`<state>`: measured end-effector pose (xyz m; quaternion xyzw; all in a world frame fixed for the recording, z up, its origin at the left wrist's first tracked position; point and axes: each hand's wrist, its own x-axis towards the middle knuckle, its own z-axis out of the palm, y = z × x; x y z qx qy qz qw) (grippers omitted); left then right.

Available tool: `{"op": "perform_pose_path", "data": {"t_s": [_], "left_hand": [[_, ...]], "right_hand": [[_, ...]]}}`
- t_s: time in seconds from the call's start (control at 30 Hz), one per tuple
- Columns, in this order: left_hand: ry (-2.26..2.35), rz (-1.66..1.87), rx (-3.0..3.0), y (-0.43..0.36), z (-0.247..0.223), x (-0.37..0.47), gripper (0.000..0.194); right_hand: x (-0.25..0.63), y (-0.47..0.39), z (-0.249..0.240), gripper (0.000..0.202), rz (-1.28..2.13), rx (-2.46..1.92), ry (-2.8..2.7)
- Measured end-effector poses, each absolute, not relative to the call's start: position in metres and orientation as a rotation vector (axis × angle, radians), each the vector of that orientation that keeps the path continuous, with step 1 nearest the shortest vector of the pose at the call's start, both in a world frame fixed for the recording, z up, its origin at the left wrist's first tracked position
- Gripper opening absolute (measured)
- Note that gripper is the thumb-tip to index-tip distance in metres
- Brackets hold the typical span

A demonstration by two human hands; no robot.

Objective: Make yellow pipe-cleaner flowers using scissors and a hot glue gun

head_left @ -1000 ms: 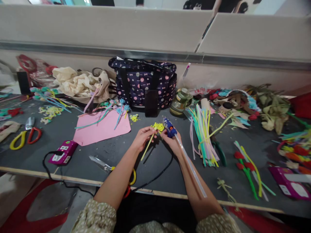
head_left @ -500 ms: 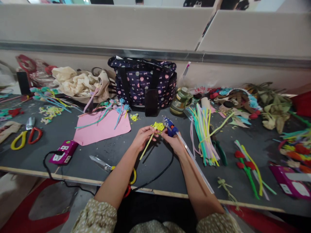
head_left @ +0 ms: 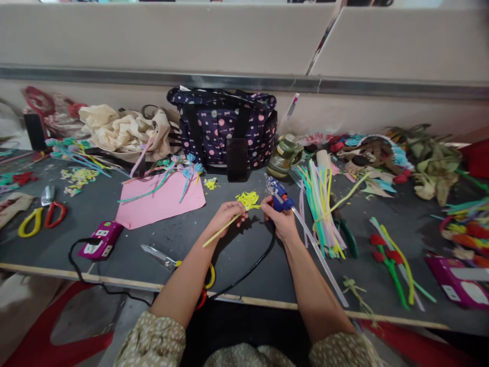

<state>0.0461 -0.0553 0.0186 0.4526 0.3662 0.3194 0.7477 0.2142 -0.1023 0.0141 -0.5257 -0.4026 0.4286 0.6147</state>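
Note:
My left hand (head_left: 229, 216) is closed on a thin yellow pipe cleaner (head_left: 219, 234), which slants down to the left from the fingers. A small yellow piece (head_left: 252, 207) shows at its upper end. Just beyond the fingertips lies a pile of yellow bits (head_left: 247, 198). My right hand (head_left: 280, 219) is wrapped round a blue hot glue gun (head_left: 278, 193), its nozzle end pointing away and up to the left. A long clear glue stick (head_left: 321, 260) runs back from the gun over my right forearm. The right thumb and fingertips come close to the yellow piece; whether they touch it I cannot tell.
Scissors (head_left: 158, 257) lie partly under my left forearm. A black cord (head_left: 252, 267) curves from the gun. Pink paper (head_left: 164, 204) is at left, a pipe cleaner bundle (head_left: 321, 209) at right. Behind stand a phone (head_left: 237, 160), a dark patterned bag (head_left: 229, 122) and a jar (head_left: 284, 158).
The glue gun and my right hand have shifted right, away from the left hand. The yellow pipe cleaner has tilted, its lower end swinging left and up.

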Motion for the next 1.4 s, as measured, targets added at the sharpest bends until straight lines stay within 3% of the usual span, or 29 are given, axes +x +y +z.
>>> {"op": "perform_pose_path", "data": {"t_s": [1.4], "left_hand": [[0.705,0.617,1.136,-0.055,0.014,0.044,0.011]], "right_hand": [[0.211,-0.106,0.034,0.022,1.115,-1.3,-0.988]]}}
